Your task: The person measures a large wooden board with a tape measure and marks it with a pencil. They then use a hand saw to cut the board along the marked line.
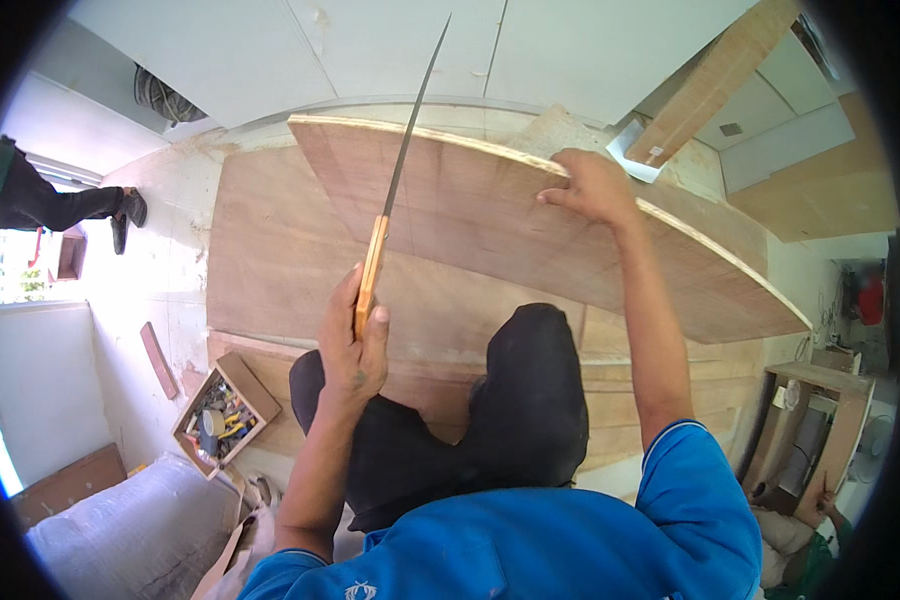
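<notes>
The tilted board (470, 205) is located toward the floor sheet's (260, 240) far edge, long axis crosswise, ahead of the left grip (352, 350), closed round the handle of 1 saw (397, 172). The board's upper edge is clasped by the right grip (600, 187), the nearer.

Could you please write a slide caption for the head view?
Left hand holding a saw, right hand gripping the edge of a tilted board.
</notes>
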### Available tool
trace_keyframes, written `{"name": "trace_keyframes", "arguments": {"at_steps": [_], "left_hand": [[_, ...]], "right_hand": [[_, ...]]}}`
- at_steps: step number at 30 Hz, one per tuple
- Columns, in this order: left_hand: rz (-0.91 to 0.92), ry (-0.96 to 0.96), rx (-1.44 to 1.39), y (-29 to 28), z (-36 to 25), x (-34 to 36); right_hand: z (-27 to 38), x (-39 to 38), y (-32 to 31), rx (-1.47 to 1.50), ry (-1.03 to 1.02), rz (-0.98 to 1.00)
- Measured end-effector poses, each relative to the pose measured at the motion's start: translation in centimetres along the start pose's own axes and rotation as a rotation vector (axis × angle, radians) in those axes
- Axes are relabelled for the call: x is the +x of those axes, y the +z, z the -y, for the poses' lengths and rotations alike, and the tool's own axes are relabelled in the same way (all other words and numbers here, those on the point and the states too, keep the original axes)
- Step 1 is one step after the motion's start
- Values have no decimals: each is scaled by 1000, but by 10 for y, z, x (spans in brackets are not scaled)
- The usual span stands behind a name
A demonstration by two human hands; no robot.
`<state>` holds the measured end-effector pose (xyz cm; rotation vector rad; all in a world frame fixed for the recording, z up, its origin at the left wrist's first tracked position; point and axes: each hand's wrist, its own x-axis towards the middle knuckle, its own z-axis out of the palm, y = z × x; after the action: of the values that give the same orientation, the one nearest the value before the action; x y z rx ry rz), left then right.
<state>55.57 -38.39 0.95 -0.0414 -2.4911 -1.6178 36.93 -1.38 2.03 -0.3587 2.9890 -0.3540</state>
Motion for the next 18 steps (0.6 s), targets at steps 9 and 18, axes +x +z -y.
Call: {"name": "trace_keyframes", "arguments": {"at_steps": [9, 18], "left_hand": [[-45, 74, -183, -9, 34, -38], [-48, 179, 4, -28, 44, -52]], "right_hand": [[43, 25, 8, 266, -228, -147], [170, 58, 31, 254, -185, -345]]}}
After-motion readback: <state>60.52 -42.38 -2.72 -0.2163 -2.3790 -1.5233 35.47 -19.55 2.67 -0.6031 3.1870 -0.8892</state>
